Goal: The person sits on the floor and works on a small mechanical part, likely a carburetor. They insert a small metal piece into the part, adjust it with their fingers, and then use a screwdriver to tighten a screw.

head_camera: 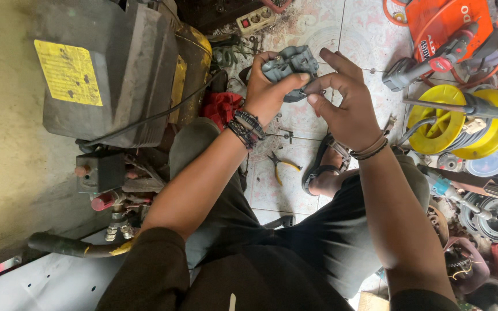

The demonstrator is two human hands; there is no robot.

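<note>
My left hand [267,92] grips a small grey metal part [290,64] with ribs and openings, held up above my knees. My right hand [341,98] meets it from the right, thumb and forefinger pinched on the part's lower right edge. Both wrists wear bracelets. I sit with my knees bent, in dark shorts and a sandal [321,164], over a tiled floor.
A big dirty machine with a yellow label [105,75] stands at the left, a red cloth [221,107] beside it. Yellow-handled pliers [280,166] lie on the tiles. A yellow cable reel [456,124], an orange tool [445,29] and several machine parts crowd the right.
</note>
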